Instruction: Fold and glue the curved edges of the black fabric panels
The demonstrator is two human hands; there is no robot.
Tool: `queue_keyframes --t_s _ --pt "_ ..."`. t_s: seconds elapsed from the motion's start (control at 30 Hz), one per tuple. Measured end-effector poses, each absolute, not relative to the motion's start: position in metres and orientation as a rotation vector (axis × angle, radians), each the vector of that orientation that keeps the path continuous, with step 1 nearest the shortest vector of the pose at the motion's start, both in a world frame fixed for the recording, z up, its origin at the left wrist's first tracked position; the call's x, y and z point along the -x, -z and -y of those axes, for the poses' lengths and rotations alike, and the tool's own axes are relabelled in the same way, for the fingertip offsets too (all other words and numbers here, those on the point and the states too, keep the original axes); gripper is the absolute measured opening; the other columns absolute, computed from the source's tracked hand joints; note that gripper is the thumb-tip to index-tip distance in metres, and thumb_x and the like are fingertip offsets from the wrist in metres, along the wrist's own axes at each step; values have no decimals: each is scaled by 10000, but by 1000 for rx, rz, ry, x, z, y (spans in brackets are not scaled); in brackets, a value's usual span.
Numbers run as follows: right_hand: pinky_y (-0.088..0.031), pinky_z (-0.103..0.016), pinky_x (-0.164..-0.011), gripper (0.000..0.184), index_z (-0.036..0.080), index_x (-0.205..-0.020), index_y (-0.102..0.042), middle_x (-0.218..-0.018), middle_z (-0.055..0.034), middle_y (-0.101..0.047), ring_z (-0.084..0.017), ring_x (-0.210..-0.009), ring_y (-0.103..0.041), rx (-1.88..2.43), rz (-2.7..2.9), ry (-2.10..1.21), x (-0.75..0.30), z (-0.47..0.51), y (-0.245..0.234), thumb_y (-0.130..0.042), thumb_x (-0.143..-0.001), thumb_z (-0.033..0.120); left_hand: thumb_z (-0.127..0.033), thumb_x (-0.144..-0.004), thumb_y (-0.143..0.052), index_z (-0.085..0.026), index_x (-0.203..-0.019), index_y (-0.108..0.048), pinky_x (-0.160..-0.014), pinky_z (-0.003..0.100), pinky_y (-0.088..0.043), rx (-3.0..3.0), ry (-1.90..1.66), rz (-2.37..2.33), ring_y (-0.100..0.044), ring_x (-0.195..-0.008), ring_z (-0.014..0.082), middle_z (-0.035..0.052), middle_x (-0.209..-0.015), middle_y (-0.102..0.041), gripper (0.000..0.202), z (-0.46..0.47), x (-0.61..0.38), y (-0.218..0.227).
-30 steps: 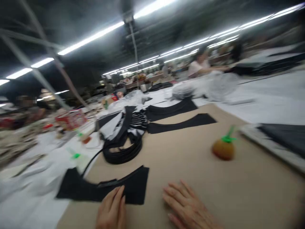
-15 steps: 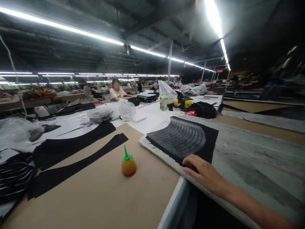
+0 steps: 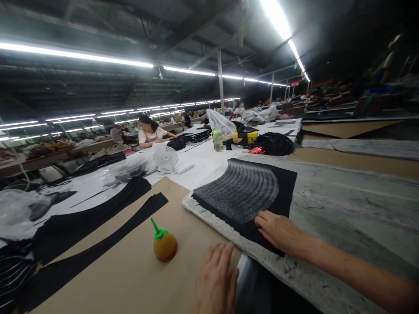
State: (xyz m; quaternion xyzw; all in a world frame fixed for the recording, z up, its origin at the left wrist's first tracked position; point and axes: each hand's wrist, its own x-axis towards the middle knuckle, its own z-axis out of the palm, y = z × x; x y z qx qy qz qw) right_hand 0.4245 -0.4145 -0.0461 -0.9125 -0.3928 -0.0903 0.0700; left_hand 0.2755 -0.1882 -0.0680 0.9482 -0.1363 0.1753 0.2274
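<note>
A black fabric piece (image 3: 234, 192) with curved grey rows across its face lies on a pale, stained board (image 3: 330, 218). My right hand (image 3: 278, 231) rests at its near right part, fingers bent and pressed together on the fabric; their tips are partly hidden. Low in the middle, my left hand (image 3: 214, 279) is over the brown paper (image 3: 131, 270) near the board's edge, slightly blurred, holding nothing, its fingers extended. Left of that hand stands a round squeeze bottle (image 3: 165, 247) of amber liquid with a green spout.
Long black fabric strips (image 3: 98, 235) lie on the left. Behind are a white fan (image 3: 166, 158), a clear bottle (image 3: 218, 140), a yellow box (image 3: 247, 136) and a black bundle (image 3: 275, 144). A person (image 3: 152, 133) sits across the table beside stacked pieces (image 3: 196, 134).
My left hand has come into view at the bottom. My right hand lies farther onto the black fabric, whose near corner has come down toward me. The camera view has shifted and tilted.
</note>
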Motion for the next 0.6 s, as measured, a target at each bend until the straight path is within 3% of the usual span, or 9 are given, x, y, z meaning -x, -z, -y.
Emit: queue_keyframes --t_s 0.17,0.33,0.47,0.6 --pt "-460 -317 -649 297 158 -799 -605 -826 -92 -618 -227 -772 -599 2739 1206 267 -431 409 50 -392 -808 -48 -123 -864 -440 -116 -1456 -414 -1157 465 -342 -2631 -328 325 -399 -1389 281 100 -1433 -528 593 220 -331 57" --pt "-446 -289 -657 222 179 -777 -598 -803 -56 -622 -186 -724 -586 2578 1175 184 -437 417 42 -460 -809 8 -124 -883 -433 -99 -1466 -390 -1173 509 -286 -2659 -254 303 -367 -1403 300 93 -1455 -505 585 227 -345 68" --pt "-417 -256 -592 180 197 -715 -598 -694 11 -606 -135 -617 -548 2393 999 119 -449 432 31 -508 -844 107 -118 -901 -411 -128 -1459 -406 -1153 518 -298 -2664 -269 248 -372 -1394 295 66 -1449 -515 558 229 -346 74" --pt "-419 -236 -553 222 153 -645 -642 -596 20 -613 -116 -563 -575 2237 535 214 -473 467 12 -597 -846 239 -157 -917 -450 -248 -1433 -453 -1110 489 -346 -2639 -358 228 -415 -1352 282 11 -1406 -558 524 234 -348 81"
